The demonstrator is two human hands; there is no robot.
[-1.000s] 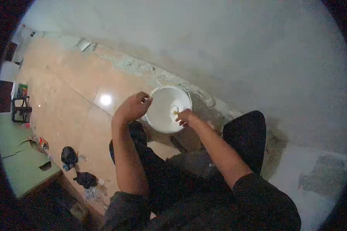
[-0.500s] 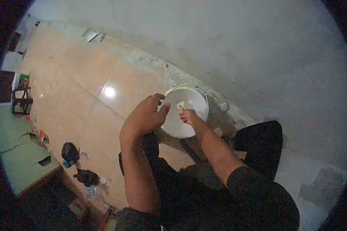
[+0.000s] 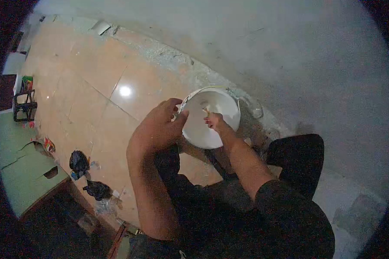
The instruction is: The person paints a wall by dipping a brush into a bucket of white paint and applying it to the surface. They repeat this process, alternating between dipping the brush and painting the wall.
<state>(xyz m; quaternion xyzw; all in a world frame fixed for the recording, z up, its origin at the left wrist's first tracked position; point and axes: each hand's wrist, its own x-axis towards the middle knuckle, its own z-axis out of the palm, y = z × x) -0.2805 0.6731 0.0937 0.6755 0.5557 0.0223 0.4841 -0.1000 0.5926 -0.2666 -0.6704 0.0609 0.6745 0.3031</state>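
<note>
A white bucket (image 3: 198, 136) stands on the floor in front of me, its mouth tilted toward me. My left hand (image 3: 166, 118) is at the left side of its rim, fingers and thumb curled around the edge. Inside the bucket's mouth, my right hand (image 3: 215, 121) is closed around a small brush-like tool (image 3: 207, 112) with a yellowish handle. The tool's head points down toward the bucket's inside wall, and its exact shape is blurred. A thin handle runs along the far rim.
A grey wall (image 3: 289, 64) rises on the right, with rough plaster along its base. Black plastic bags (image 3: 97, 190) lie on the tiled floor (image 3: 95, 125) at left. Beyond them are a green surface (image 3: 21, 164) and a black stool-like frame (image 3: 25, 105).
The bucket now tilts more, and its mouth sits slightly higher and farther right in view. My right hand has shifted right and up with the tool; my left hand is closer around the rim.
</note>
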